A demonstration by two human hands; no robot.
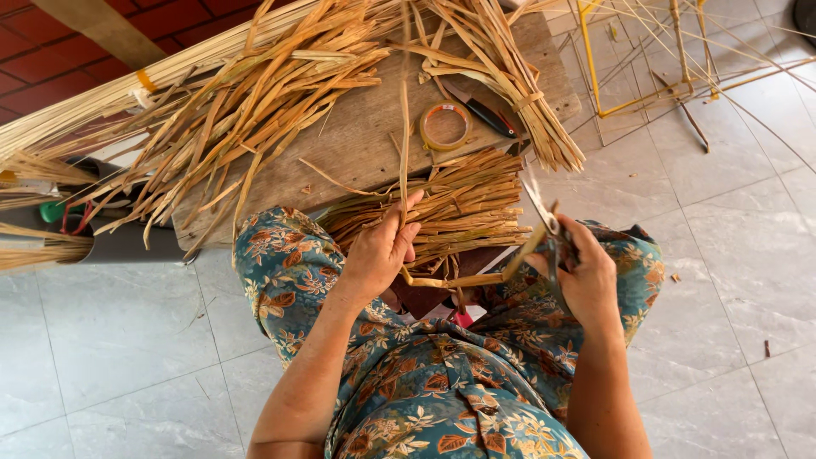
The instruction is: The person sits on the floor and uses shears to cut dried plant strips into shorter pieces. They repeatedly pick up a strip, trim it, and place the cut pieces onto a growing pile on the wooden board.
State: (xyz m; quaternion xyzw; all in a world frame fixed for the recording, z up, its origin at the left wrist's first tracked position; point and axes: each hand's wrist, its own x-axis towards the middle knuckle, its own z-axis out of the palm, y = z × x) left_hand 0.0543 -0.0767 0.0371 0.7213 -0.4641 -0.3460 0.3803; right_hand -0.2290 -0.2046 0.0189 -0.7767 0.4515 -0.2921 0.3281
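Note:
My left hand grips a long dry reed strip that rises upright from the fist and bends below it toward the right. My right hand holds a pair of scissors, blades pointing up and left, close to the strip's bent end. Between my knees, on my floral-patterned lap, lies a bundle of cut reed strips.
A wooden board carries loose heaps of dry strips, a tied bundle, a roll of tape and a knife. A yellow wire frame stands on the grey tiled floor at the upper right. Long stalks lie on the left.

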